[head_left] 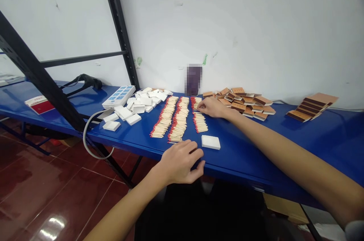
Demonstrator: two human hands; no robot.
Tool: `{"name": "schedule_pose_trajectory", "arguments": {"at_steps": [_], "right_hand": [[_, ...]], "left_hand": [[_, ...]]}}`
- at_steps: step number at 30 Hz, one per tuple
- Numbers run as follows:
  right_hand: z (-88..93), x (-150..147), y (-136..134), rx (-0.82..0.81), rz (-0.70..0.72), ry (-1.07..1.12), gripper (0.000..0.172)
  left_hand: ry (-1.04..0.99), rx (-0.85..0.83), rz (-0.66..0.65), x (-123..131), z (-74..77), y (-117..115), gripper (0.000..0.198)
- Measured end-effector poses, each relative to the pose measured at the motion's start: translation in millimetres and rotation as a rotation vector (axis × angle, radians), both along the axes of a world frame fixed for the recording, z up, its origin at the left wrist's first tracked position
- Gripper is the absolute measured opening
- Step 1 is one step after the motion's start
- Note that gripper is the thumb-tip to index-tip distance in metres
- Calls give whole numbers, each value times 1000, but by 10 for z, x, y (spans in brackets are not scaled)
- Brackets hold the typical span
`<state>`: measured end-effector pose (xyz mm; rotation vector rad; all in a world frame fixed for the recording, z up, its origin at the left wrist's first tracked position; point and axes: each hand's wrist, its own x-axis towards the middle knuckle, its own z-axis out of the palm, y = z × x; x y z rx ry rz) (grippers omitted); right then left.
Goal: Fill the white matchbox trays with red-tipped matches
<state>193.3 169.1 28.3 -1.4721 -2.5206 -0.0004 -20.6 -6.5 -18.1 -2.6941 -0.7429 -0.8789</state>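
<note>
Three rows of red-tipped matches lie on the blue table: a left row (165,117), a middle row (179,118) and a shorter right row (200,122). My right hand (212,107) reaches to the far part of the right row, its fingertips pinched together on matches there. At the table's front edge, my left hand (183,161) hovers with its fingers loosely bent and the thumb apart, holding nothing. A white matchbox tray (211,142) lies between my hands, just in front of the right row; its inside cannot be made out.
White trays (139,106) pile up left of the matches, by a power strip (118,96). Brown matchbox sleeves (244,102) heap at the right; more sleeves (309,107) lean stacked farther right. A black shelf post (121,24) stands at the left. A dark pixelated object (193,80) leans on the wall.
</note>
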Motion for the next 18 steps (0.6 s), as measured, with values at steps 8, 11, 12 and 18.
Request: {"name": "schedule_pose_trajectory", "arguments": {"at_steps": [8, 11, 12, 18], "right_hand": [[-1, 5, -11, 29, -6, -19, 27], [-10, 5, -8, 33, -10, -33, 28], [-12, 4, -7, 31, -11, -37, 28], [23, -13, -27, -21, -57, 40, 24]], "left_hand": [[1, 3, 3, 2, -4, 5, 15], [-3, 5, 2, 2, -3, 2, 15], [-3, 4, 2, 0, -3, 0, 14], [6, -11, 11, -4, -13, -5, 14]]}}
